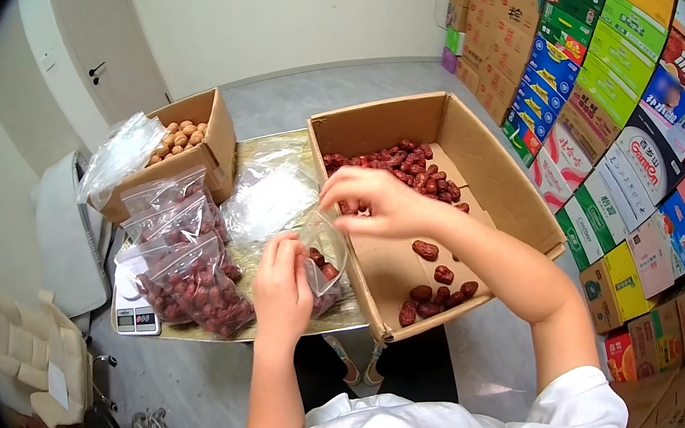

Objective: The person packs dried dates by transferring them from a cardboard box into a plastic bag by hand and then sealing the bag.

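Note:
My left hand (pixel 279 282) is closed on the side of a clear zip bag (pixel 323 245), upright at the table's front, with a few red dates (pixel 324 266) inside. Over the bag's mouth is my right hand (pixel 377 200), its thumb and fingers curved and apart; nothing shows between them. Whether its fingertips touch the bag's rim is hard to tell. Right of the bag stands an open cardboard box (pixel 479 186), holding a heap of red dates (pixel 415 170) at its far left and several loose dates (pixel 438 299) near its front.
Filled date bags (pixel 194 279) crowd a white kitchen scale (pixel 136 317) on the left. Flat clear bags (pixel 269 191) lie behind my left hand. A cardboard box of walnuts (pixel 215 149) stands at the back left. Stacked cartons (pixel 601 125) line the right; an office chair (pixel 34 354) is left.

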Demonstrator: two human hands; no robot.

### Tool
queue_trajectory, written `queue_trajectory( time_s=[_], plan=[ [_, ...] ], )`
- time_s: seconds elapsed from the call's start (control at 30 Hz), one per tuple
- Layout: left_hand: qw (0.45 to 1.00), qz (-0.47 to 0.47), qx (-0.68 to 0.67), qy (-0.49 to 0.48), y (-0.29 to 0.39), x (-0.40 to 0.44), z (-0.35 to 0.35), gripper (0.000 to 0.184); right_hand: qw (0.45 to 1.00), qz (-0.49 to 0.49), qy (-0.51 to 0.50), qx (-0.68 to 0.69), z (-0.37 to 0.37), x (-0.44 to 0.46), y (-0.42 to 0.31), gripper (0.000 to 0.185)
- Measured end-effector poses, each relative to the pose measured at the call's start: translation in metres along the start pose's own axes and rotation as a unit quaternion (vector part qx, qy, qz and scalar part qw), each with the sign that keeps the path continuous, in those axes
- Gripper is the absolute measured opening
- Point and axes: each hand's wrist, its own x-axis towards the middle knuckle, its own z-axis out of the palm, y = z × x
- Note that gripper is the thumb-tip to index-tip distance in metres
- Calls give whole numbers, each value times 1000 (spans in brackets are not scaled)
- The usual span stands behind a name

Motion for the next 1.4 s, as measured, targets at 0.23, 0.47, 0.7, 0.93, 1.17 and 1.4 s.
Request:
queue_trajectory(
  time_s=[0.23, 0.47, 0.7, 0.93, 1.17, 1.4],
  plan=[
    [996, -9, 39, -74, -1, 19, -26, 5, 919, 287, -131, -237, -36, -30, 55, 20],
    [997, -59, -17, -40, -21, 5, -21, 11, 874, 310, -201, -316, -21, -57, 91, 29],
    [990, -89, -33, -108, 3, -5, -33, 26, 812, 308, -298, -396, 0, -47, 73, 49],
    [983, -51, -67, -165, 6, -11, -26, 20, 806, 314, -309, -394, 9, -55, 83, 60],
    [971, -107, -179, -116, -14, -8, -8, 10, 842, 287, -309, -336, 13, -60, 84, 56],
    [992, -21, -85, -95, -21, 23, -16, 18, 839, 285, -318, -338, 17, -59, 83, 37]
  ],
)
